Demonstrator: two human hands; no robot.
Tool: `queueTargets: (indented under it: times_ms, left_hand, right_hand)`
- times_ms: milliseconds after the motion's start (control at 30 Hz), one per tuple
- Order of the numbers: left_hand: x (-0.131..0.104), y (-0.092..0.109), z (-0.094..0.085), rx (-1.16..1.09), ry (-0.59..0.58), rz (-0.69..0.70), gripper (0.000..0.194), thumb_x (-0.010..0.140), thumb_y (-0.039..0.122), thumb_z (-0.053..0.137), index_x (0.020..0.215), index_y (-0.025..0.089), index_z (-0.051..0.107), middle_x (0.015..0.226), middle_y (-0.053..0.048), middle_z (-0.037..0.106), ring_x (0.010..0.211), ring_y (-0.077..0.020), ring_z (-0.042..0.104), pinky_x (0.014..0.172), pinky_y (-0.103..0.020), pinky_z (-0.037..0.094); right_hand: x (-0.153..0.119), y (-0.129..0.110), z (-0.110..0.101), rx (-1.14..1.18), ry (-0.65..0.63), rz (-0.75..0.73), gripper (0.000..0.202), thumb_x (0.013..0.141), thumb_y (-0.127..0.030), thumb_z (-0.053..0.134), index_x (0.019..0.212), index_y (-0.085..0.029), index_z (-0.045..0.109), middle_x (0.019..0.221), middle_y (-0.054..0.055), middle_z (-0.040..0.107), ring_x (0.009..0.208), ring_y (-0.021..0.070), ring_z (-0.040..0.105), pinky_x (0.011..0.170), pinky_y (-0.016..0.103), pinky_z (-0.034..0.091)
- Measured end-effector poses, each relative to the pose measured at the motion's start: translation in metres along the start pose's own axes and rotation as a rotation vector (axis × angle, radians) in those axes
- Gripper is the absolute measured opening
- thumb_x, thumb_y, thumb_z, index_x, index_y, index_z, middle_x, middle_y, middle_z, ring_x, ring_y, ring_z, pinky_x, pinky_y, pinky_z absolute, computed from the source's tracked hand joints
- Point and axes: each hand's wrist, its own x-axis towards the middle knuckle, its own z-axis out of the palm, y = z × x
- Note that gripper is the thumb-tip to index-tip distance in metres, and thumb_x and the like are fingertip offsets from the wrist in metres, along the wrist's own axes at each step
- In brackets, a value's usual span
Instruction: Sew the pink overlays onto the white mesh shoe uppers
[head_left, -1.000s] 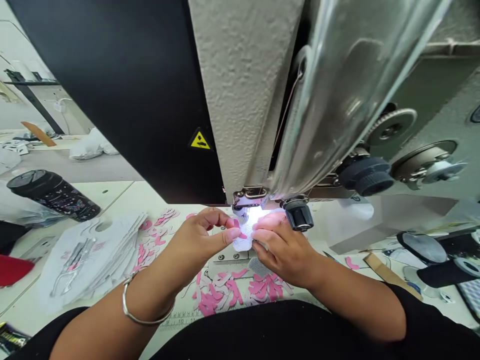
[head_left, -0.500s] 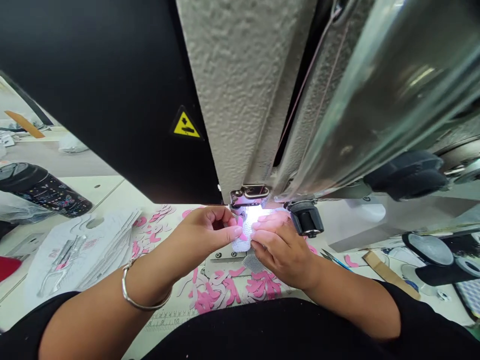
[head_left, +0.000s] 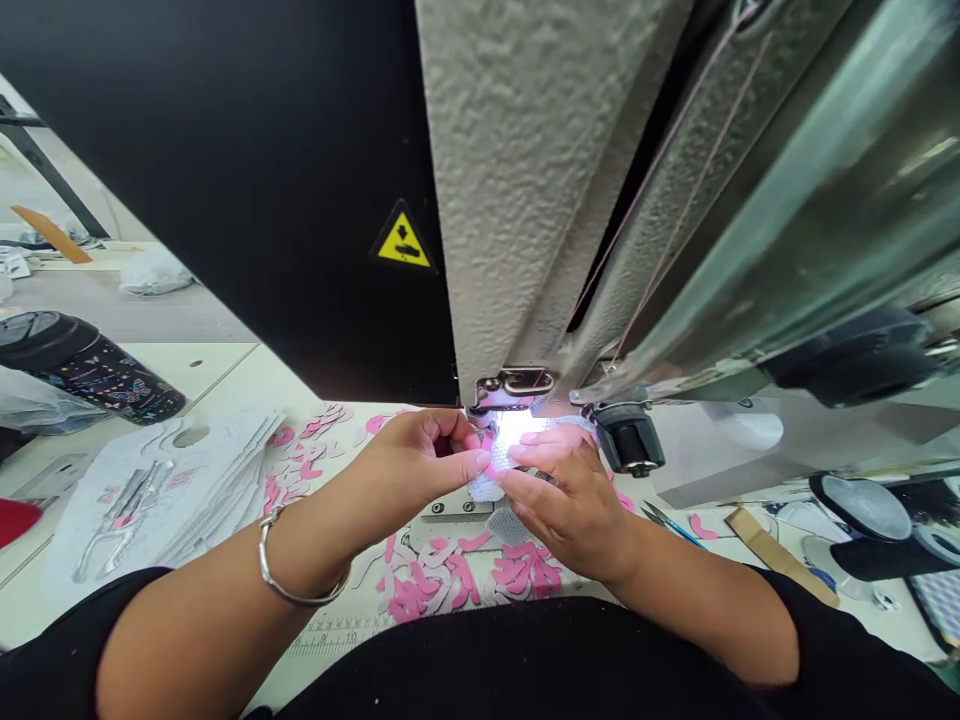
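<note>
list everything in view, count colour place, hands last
machine: one, grey and black, top
warning sign: one, yellow, on machine
fabric: one, white, beneath machine
pink pieces: many, pink and white, across table
table: one, whitish, centre
bottle: one, black, left
sheets: several, white, left
red object: one, red, far left
brown strips: two, brown, upper left and right
spool: one, black, right
other clutter: uncounted, mixed, left and right
sleeves: two, black, bottom
bangle: one, silver, left wrist
left hand: one, bare, pinching pink piece
right hand: one, bare, on fabric
</note>
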Motion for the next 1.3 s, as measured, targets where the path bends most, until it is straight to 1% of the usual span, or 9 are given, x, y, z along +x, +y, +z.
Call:
queueTargets:
  times_ms: [133,300,400,500,667,933,1133,1233,1300]
  left_hand:
    - [0.0,-0.003,0.001,-0.039,0.013,0.04,0.019,0.075,0.036,0.07,0.075,0.02,0.061,0.068,0.004,0.055,0.062,-0.011,0.046,0.054,-0.023,0.036]
    - [-0.001,-0.007,0.002,-0.13,0.006,0.053,0.018,0.075,0.035,0.072,0.076,0.02,0.062,0.078,0.002,0.061,0.071,-0.0136,0.052,0.064,-0.025,0.042]
    - [-0.005,-0.012,0.005,-0.214,0.015,0.056,0.017,0.076,0.032,0.073,0.078,0.02,0.061,0.082,0.002,0.062,0.074,-0.0138,0.053,0.067,-0.026,0.042]
    - [-0.011,-0.017,0.012,-0.284,0.016,0.031,0.022,0.078,0.035,0.073,0.077,0.02,0.058,0.077,0.003,0.059,0.071,-0.0131,0.053,0.066,-0.026,0.042]
    - [-0.018,-0.02,0.02,-0.442,-0.006,0.034,0.025,0.081,0.038,0.072,0.077,0.02,0.055,0.07,0.004,0.057,0.066,-0.0125,0.053,0.065,-0.027,0.042]
    - [-0.016,-0.02,0.023,-0.365,0.064,0.012,0.028,0.079,0.04,0.074,0.078,0.019,0.055,0.068,0.004,0.052,0.062,-0.0098,0.047,0.059,-0.024,0.037]
    - [-0.016,-0.01,0.026,-0.583,0.041,-0.003,0.031,0.076,0.029,0.078,0.082,0.021,0.049,0.077,0.006,0.049,0.064,-0.0069,0.046,0.057,-0.02,0.04]
    - [-0.016,-0.003,0.025,-0.623,0.019,-0.07,0.029,0.076,0.027,0.076,0.09,0.021,0.052,0.082,0.005,0.05,0.065,-0.0065,0.048,0.055,-0.019,0.04]
    - [-0.016,-0.001,0.024,-0.614,-0.028,-0.114,0.025,0.079,0.028,0.073,0.093,0.02,0.054,0.082,0.004,0.052,0.062,-0.0057,0.047,0.053,-0.018,0.039]
  right_hand:
    - [-0.003,0.0,0.002,-0.013,-0.017,0.013,0.038,0.082,-0.012,0.062,0.117,-0.028,0.06,0.091,0.005,0.065,0.097,0.0254,0.058,0.084,0.044,0.046]
    - [0.001,-0.002,0.001,-0.028,-0.016,0.008,0.034,0.083,-0.011,0.059,0.113,-0.028,0.06,0.093,0.004,0.065,0.094,0.0235,0.058,0.085,0.042,0.046]
    - [0.004,-0.002,0.001,-0.016,0.022,-0.015,0.032,0.083,-0.008,0.056,0.109,-0.026,0.061,0.095,0.004,0.065,0.094,0.022,0.059,0.086,0.041,0.046]
    - [0.005,-0.002,0.001,0.014,0.059,-0.054,0.029,0.084,-0.007,0.055,0.106,-0.025,0.061,0.094,0.004,0.065,0.097,0.0219,0.058,0.087,0.042,0.047]
    - [0.003,0.0,0.0,0.081,0.043,-0.069,0.03,0.085,-0.006,0.055,0.108,-0.024,0.061,0.1,0.006,0.065,0.102,0.0242,0.057,0.089,0.046,0.047]
    - [-0.004,0.002,0.002,0.092,0.039,-0.058,0.029,0.085,-0.006,0.057,0.108,-0.023,0.06,0.096,0.007,0.063,0.102,0.0266,0.055,0.085,0.048,0.049]
    - [-0.001,0.002,0.001,0.103,0.042,-0.056,0.027,0.086,-0.006,0.056,0.107,-0.023,0.06,0.093,0.007,0.062,0.099,0.0252,0.056,0.084,0.047,0.05]
    - [0.002,0.002,-0.001,0.127,0.043,-0.055,0.028,0.087,-0.006,0.053,0.108,-0.023,0.06,0.094,0.007,0.062,0.101,0.0257,0.056,0.083,0.046,0.051]
    - [0.004,0.002,-0.002,0.146,0.05,-0.052,0.027,0.087,-0.007,0.053,0.107,-0.023,0.06,0.095,0.007,0.062,0.1,0.025,0.057,0.082,0.045,0.051]
